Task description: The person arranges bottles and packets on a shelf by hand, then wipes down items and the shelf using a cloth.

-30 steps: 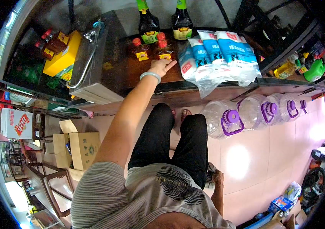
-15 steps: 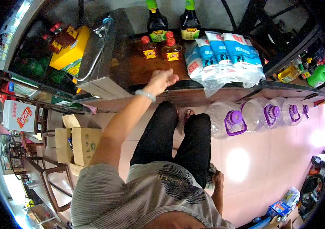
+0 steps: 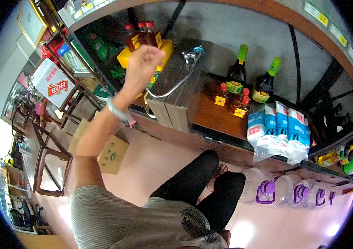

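My left hand (image 3: pixel 143 68) is raised in front of the yellow box (image 3: pixel 166 52), just below the small red-capped bottles (image 3: pixel 149 37) on it. Its loosely bent fingers are slightly blurred, with nothing visible in them. On the brown shelf to the right are small red-capped bottles (image 3: pixel 239 106) and two dark bottles with green caps (image 3: pixel 236 76). Blue and white packets (image 3: pixel 282 126) in clear plastic lie beside them. Only a small part of my right hand (image 3: pixel 226 236) shows beside my leg at the bottom; its fingers are hidden.
A grey box-shaped unit (image 3: pixel 176 110) with a curved metal pipe stands between the two bottle groups. Large clear jugs with purple caps (image 3: pixel 267 187) line the floor under the shelf. Left are a cardboard box (image 3: pixel 113 155), a white carton (image 3: pixel 52 83) and a wooden chair (image 3: pixel 46 151).
My left hand has moved left and up from the brown shelf to the yellow box. The view has turned left, and my right hand now shows less, at the lower edge.
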